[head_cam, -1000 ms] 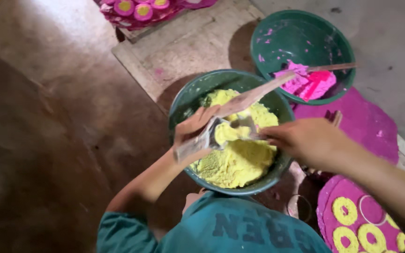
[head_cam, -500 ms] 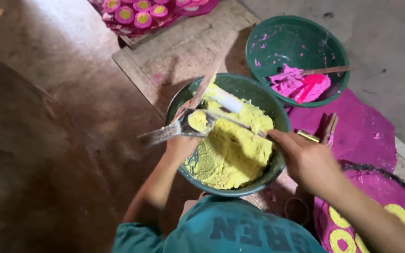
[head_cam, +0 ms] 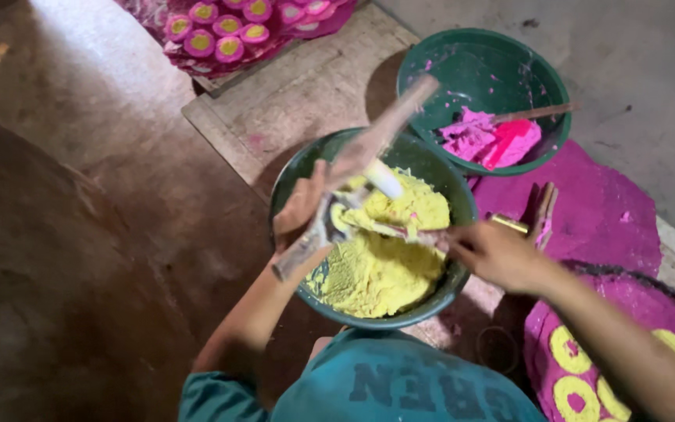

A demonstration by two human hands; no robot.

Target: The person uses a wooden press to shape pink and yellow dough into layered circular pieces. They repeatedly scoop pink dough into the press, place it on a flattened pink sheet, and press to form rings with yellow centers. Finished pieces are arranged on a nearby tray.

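Note:
A dark green bowl (head_cam: 287, 184) full of yellow paste (head_cam: 376, 270) sits in front of me. My left hand (head_cam: 298, 211) grips a metal ring mould (head_cam: 323, 227) with a long handle, held tilted over the bowl's left side. A long wooden stick (head_cam: 376, 137) rises from the same spot toward the upper right; which hand holds it I cannot tell. My right hand (head_cam: 494, 254) holds a thin stick (head_cam: 400, 230) smeared with yellow, its tip at the mould.
A second green bowl (head_cam: 431, 59) at the back right holds pink paste (head_cam: 490, 141) and a stick. Pink-stained mats (head_cam: 611, 211) lie at right, one with yellow rings (head_cam: 576, 352). Pink-and-yellow round pieces (head_cam: 228, 27) rest at the top. A wooden board (head_cam: 306, 86) lies under the bowls.
Both hands stayed over the yellow bowl. The mould in my left hand tipped from flat to slanted, and my right hand drew back to the bowl's right rim.

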